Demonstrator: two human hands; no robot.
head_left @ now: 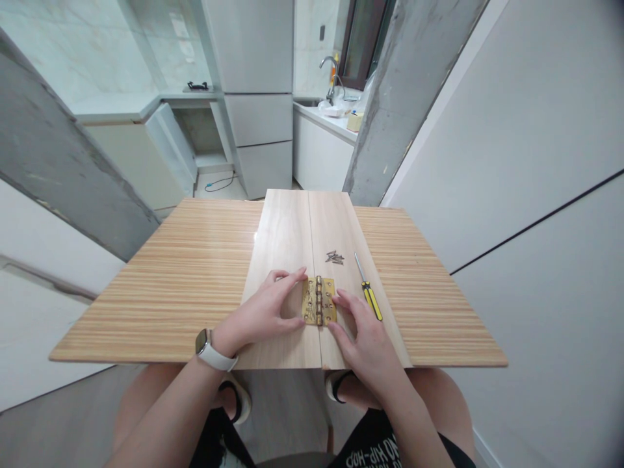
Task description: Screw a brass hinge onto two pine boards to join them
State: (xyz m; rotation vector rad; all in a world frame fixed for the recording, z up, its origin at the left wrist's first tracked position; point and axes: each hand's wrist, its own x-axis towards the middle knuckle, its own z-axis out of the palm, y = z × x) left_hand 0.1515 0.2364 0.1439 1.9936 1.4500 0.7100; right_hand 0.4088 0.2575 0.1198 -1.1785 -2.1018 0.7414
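A brass butt hinge (319,301) lies opened flat across the seam between two pale wooden boards, its knuckle running along the gap. My left hand (273,302) has thumb and fingertips at the hinge's left leaf, fingers apart around its corners. At the right leaf, the thumb and fingers of my right hand (363,328) touch its edge. Both hands steady the hinge from its sides rather than lifting it. Beyond the hinge, a small heap of dark screws (334,257) rests on the right board (336,221). A yellow-and-black screwdriver (371,299) lies right of my right hand, tip pointing away.
Under the left board (283,227) and its neighbour is a striped wooden table (195,273). Its front edge is just above my knees. Behind it stand a grey fridge (258,117), a cabinet with an opened door (170,143) and a sink tap (329,71).
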